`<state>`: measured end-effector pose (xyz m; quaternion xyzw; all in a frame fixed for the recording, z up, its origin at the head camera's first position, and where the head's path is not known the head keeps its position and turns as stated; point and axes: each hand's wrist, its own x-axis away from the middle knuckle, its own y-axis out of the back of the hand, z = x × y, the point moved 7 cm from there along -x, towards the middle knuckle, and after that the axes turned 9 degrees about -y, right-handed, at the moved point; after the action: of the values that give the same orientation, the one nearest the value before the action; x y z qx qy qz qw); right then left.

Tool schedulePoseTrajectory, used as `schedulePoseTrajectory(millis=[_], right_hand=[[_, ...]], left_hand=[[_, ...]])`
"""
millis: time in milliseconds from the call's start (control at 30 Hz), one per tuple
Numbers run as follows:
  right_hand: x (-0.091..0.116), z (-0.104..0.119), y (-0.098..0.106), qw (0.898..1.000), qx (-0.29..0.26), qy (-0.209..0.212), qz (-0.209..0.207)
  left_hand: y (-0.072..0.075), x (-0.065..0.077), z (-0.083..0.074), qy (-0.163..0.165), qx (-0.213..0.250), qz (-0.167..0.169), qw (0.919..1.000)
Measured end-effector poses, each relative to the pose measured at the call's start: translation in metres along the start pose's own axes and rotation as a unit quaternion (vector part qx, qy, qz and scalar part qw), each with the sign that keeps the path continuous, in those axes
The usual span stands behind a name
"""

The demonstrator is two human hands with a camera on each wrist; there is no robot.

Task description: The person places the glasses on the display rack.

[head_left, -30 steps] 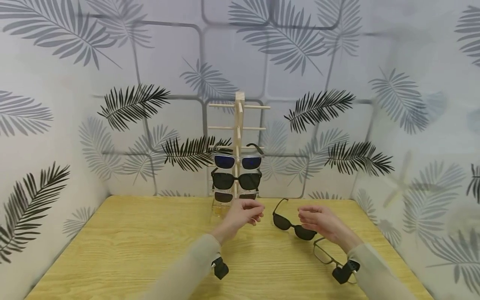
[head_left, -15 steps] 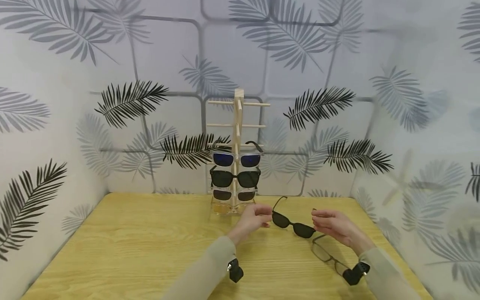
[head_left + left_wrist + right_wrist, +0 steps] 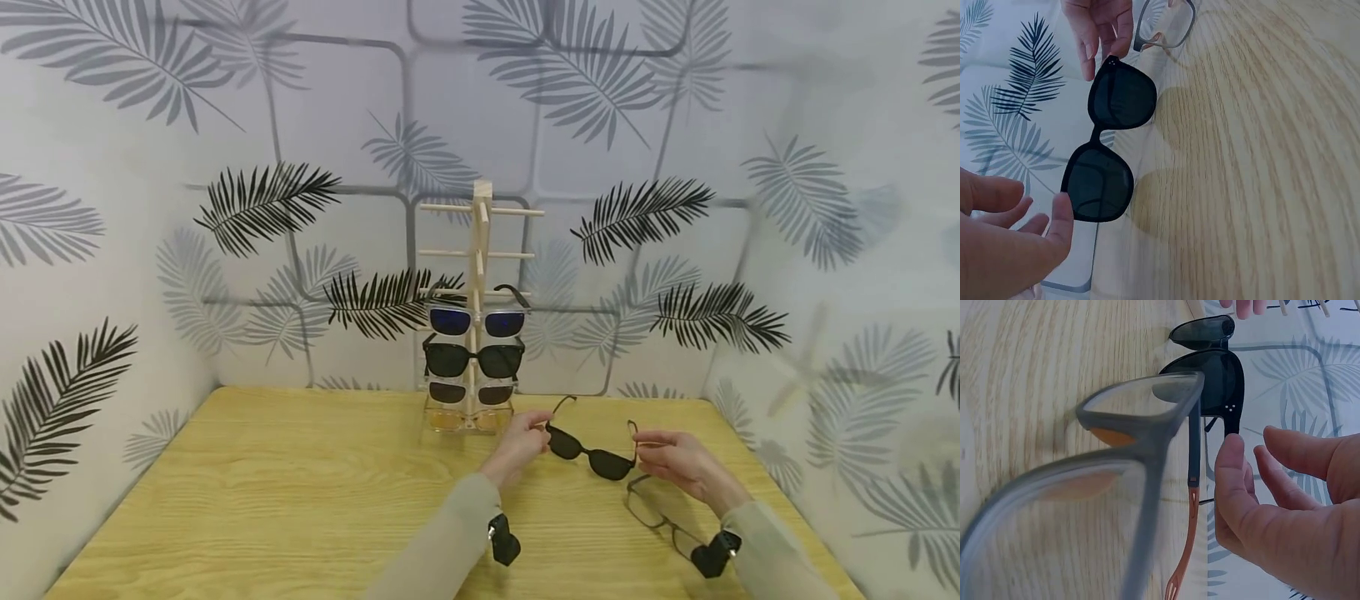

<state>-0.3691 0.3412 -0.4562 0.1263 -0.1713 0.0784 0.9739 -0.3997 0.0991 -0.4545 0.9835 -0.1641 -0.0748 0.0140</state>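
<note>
Black sunglasses (image 3: pixel 609 465) lie on the table between both hands, lenses facing the person and temples spread toward the back. My left hand (image 3: pixel 519 446) is at their left corner; in the left wrist view one fingertip meets the frame's edge, the other fingers loosely bent and apart from it. My right hand (image 3: pixel 682 467) is at the right corner, beside the temple. In the right wrist view a fingertip sits right at the hinge, with a gap between thumb and fingers (image 3: pixel 1230 453). Clear-lensed eyeglasses (image 3: pixel 1147 447) with a grey frame lie nearer, partly under the right wrist.
A wooden display stand (image 3: pixel 482 225) rises at the table's back middle. Its lower pegs carry several pairs, among them blue-lensed sunglasses (image 3: pixel 504 323), black sunglasses (image 3: pixel 498 361) and yellow-lensed glasses (image 3: pixel 447 419). Its upper pegs are bare. A leaf-patterned wall (image 3: pixel 360 117) stands close behind the table (image 3: pixel 300 483).
My left hand has moved right and down, from in front of the stand to the sunglasses' left corner. My right hand has shifted slightly right, uncovering their right temple. The sunglasses stay in place.
</note>
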Motion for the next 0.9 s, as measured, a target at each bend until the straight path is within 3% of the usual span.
schedulePoseTrajectory(millis=[200, 667, 900], right_hand=[[0.0, 0.001, -0.001, 1.0, 0.009, 0.004, 0.008], [0.002, -0.002, 0.001, 0.999, 0.033, 0.001, -0.028], [0.001, -0.006, 0.002, 0.999, 0.029, 0.002, -0.024]], left_hand=[[-0.002, -0.001, 0.003, 0.012, -0.006, -0.002, 0.9999], [0.002, 0.001, 0.016, 0.027, 0.058, -0.024, 0.9977], [0.005, 0.003, 0.02, 0.029, 0.03, -0.028, 0.9987]])
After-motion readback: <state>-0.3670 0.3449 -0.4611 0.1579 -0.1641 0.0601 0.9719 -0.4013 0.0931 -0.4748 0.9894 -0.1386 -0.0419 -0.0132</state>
